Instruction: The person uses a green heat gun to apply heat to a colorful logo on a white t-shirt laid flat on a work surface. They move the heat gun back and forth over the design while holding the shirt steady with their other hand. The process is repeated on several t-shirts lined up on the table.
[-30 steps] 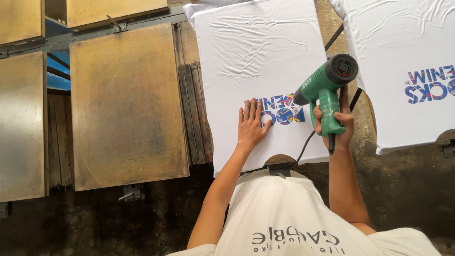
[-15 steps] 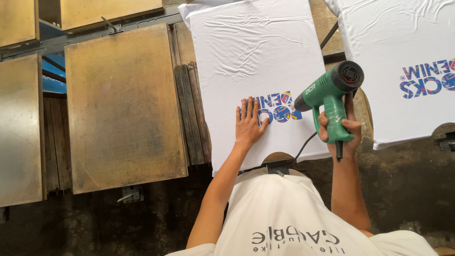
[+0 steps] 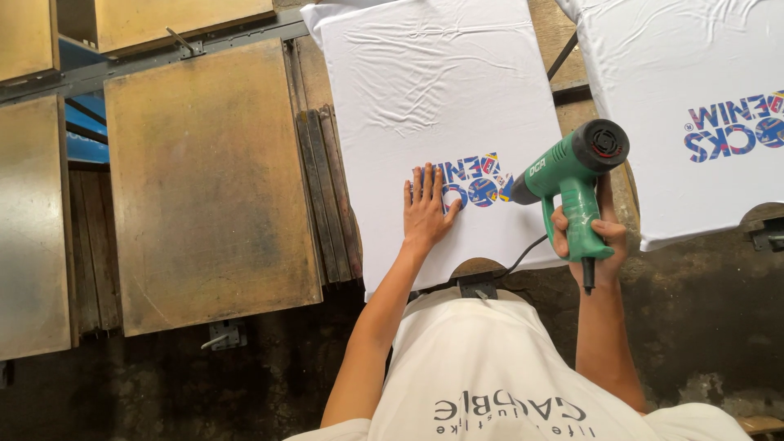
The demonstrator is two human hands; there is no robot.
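Okay, your left hand (image 3: pixel 426 209) lies flat, fingers apart, pinning the white shirt (image 3: pixel 441 131) at 9 o'clock of the print (image 3: pixel 472 184); right hand (image 3: pixel 590 237) clamps the green heat gun (image 3: pixel 572 175), nozzle aimed at it from 3 o'clock.

So the right hand (image 3: pixel 590 237) has swung the green heat gun (image 3: pixel 572 175) a bit: its black back end drifted toward 4 o'clock, and the nozzle now sits right at the 3 o'clock edge of the colourful print (image 3: pixel 474 181). Camera view crept toward 3 o'clock too.
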